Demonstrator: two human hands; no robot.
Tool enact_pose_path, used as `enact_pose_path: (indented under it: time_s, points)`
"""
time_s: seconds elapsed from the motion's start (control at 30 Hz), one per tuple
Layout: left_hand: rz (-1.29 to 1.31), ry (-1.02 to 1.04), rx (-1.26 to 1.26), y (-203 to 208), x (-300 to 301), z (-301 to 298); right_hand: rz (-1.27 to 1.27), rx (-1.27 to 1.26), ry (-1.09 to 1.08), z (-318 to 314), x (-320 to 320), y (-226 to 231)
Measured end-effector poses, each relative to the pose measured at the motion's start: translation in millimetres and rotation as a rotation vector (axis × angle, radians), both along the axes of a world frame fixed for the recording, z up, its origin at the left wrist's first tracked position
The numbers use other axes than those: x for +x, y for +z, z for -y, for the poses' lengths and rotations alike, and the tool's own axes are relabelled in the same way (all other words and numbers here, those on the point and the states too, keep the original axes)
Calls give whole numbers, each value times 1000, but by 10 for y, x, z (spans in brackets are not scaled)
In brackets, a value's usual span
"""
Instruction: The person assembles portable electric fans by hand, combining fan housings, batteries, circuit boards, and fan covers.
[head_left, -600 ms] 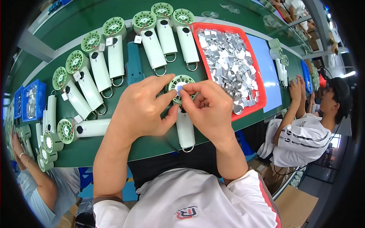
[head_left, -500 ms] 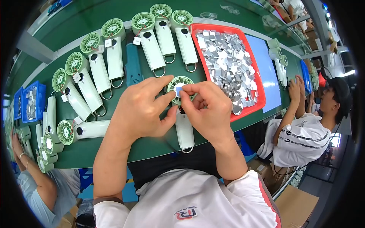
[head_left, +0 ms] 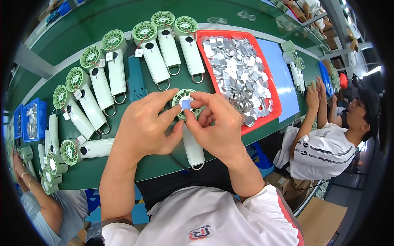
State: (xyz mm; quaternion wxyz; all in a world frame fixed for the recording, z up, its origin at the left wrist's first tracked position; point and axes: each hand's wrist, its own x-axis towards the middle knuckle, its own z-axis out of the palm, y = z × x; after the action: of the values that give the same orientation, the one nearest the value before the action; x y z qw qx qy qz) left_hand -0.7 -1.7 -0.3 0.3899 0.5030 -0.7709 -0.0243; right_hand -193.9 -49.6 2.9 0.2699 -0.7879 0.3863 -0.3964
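Observation:
Just above the table's front edge lies a light-green handheld fan, its round slotted head [head_left: 177, 99] turned up and its pale handle [head_left: 193, 147] pointing toward me. My left hand [head_left: 150, 121] is curved around the head's left side, fingertips on its rim and centre. Between thumb and index finger, my right hand [head_left: 215, 123] pinches a small square piece [head_left: 186, 104], bluish-white on its upper face, at the middle of the fan head. Fingers hide parts of the rim and the joint with the handle.
Several similar fans [head_left: 154, 61] lie in an arc at the left and back. A teal power tool [head_left: 136, 78] is among them. On the right, a red tray [head_left: 274, 98] holds many silvery square pieces and round metal parts. Co-workers sit on both sides, one in white [head_left: 324, 151].
The view has shifted slightly, so the table's things appear further left. The square piece shows more of its face between my right fingers. Both hands stay at the fan head.

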Motion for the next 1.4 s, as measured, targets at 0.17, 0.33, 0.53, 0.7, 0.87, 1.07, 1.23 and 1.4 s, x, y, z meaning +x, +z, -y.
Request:
enact_pose_path:
  time_s: [0.17, 0.33, 0.53, 0.7, 0.87, 1.07, 1.23, 1.4]
  points:
    - [-11, -5, -9, 0, -13, 16, 34, 24, 28, 3, -33, -13]
    - [-14, -7, 6, 0, -7, 28, 50, 120, 60, 39, -81, 49]
    - [-30, -11, 16, 33, -22, 47, 62, 202, 62, 105, -102, 66]
    - [-27, -17, 8, 8, -13, 25, 38, 159, 27, 81, -39, 29]
    - [-11, -13, 10, 20, -8, 19, 81, 158, -7, 82, 5, 10]
    - [-16, -30, -23, -2, 7, 30, 99, 172, 1, 96, 5, -30]
    - [-22, -19, -2, 11, 1, 30, 165, 252, 18, 95, -5, -63]
    - [-16, -24, -9, 2, 5, 27, 184, 248, 39, 97, -17, -88]
